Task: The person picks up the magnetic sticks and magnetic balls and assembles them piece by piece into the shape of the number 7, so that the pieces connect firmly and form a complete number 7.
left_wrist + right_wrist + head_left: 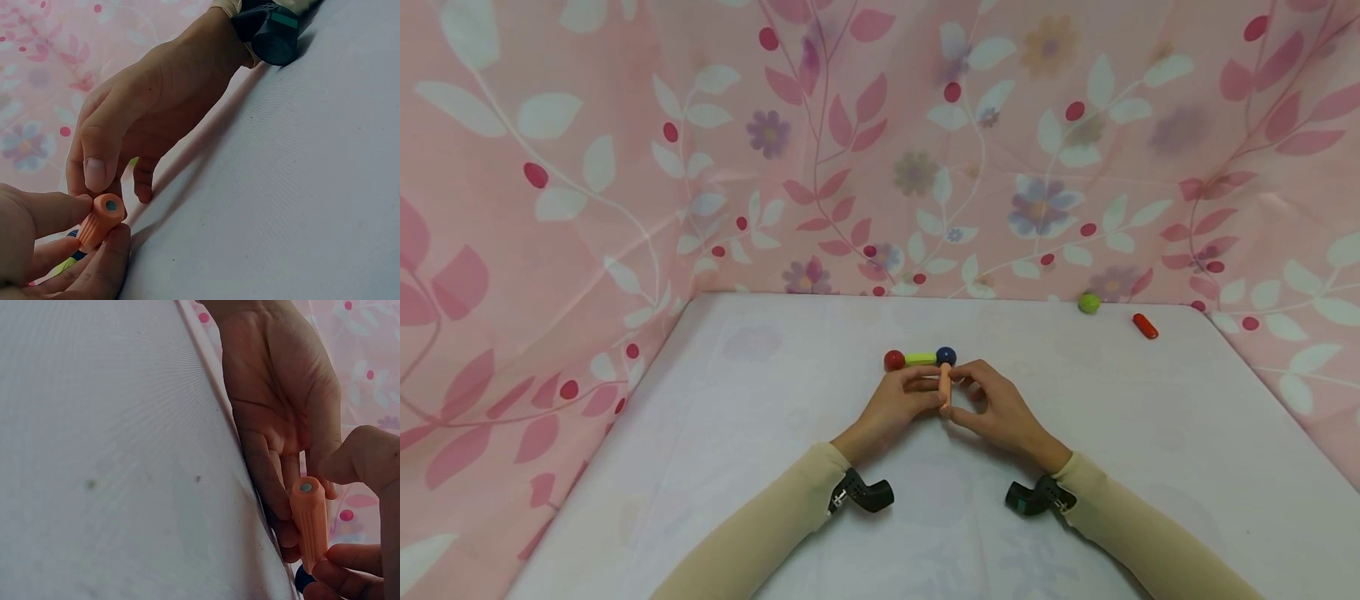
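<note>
My left-wrist view crops the left hand, and its fingers hide most of the blue ball.

A pink floral cloth spreads across the upper half of the head view and runs down its left and right sides, printed with white leaves, red berries and muted purple flowers (a few of them look softly blurred). A white table widens from its straight back edge at mid-frame toward the bottom, its surface faintly patterned, under soft, rather dim light.
</note>
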Motion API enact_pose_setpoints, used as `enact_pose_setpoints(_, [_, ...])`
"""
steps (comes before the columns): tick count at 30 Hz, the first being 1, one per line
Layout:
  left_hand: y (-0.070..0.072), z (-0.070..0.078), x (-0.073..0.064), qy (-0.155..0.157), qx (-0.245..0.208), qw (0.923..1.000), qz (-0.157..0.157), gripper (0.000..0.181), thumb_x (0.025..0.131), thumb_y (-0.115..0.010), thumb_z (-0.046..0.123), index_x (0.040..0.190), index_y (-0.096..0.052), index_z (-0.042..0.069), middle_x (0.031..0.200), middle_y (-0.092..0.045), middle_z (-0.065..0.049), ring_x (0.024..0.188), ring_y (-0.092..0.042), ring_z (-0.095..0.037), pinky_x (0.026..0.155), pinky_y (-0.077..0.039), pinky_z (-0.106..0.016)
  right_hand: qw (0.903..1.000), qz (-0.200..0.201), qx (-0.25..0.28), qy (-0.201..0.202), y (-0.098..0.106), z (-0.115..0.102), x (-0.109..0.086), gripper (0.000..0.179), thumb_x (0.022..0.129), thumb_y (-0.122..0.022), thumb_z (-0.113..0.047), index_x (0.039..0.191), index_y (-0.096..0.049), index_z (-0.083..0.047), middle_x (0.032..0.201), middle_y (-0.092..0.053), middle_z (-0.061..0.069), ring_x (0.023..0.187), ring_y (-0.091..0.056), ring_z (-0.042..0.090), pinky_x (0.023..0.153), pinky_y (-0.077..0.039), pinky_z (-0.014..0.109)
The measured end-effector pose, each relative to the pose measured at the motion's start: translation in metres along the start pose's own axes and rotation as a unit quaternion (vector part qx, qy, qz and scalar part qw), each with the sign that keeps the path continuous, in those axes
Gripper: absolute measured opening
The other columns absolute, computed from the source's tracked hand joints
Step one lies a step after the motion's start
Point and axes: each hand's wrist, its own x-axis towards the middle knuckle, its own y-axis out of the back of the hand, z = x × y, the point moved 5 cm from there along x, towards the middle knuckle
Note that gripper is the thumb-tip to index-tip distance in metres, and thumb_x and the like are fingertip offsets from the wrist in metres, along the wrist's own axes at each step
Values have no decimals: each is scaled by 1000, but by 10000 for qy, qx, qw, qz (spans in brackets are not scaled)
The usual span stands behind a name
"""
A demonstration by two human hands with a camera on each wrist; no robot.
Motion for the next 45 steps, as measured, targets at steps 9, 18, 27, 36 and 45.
enact_pose_setpoints(9, [-1,-2,1,-3,-95,9999,38,43,95,-73,-2,137,-63,-1,124,-70,-17,109,-69,-24,92,-57,-35,9999,85,67,-111,8,2,3,43,88,-85,-14,125,-66,-2,117,-65,12,102,-63,29,79,-57,45])
enact_pose_setpoints(18, [0,-4,0,112,91,9997,199,43,94,-75,3,136,-65,1,123,-70,-13,107,-68,-23,92,-57,-34,9978,251,-17,-615,37,23,5,30,96,-76,-10,123,-68,1,119,-67,13,106,-65,32,82,-58,51])
enact_pose_setpoints(27, [-1,-5,0,54,-89,9998,195,44,94,-74,-1,136,-62,-3,125,-68,-17,107,-67,-23,91,-57,-34,9937,417,-314,-991,69,39,1,31,97,-76,-12,124,-68,1,121,-68,14,107,-65,34,84,-57,48])
enact_pose_setpoints(36, [-1,-6,0,88,-52,9997,218,43,94,-73,-1,136,-64,-2,123,-68,-15,106,-68,-23,90,-58,-34,9897,589,-482,-1215,95,57,-3,34,98,-76,-18,125,-67,0,121,-68,14,108,-66,33,79,-48,14])
enact_pose_setpoints(45, [-1,-5,0,148,-46,9995,268,41,94,-73,-2,134,-64,-1,121,-68,-14,104,-67,-23,88,-59,-33,9844,653,-812,-1419,123,71,-4,35,100,-74,-20,126,-66,3,120,-68,20,108,-64,36,77,-43,9])
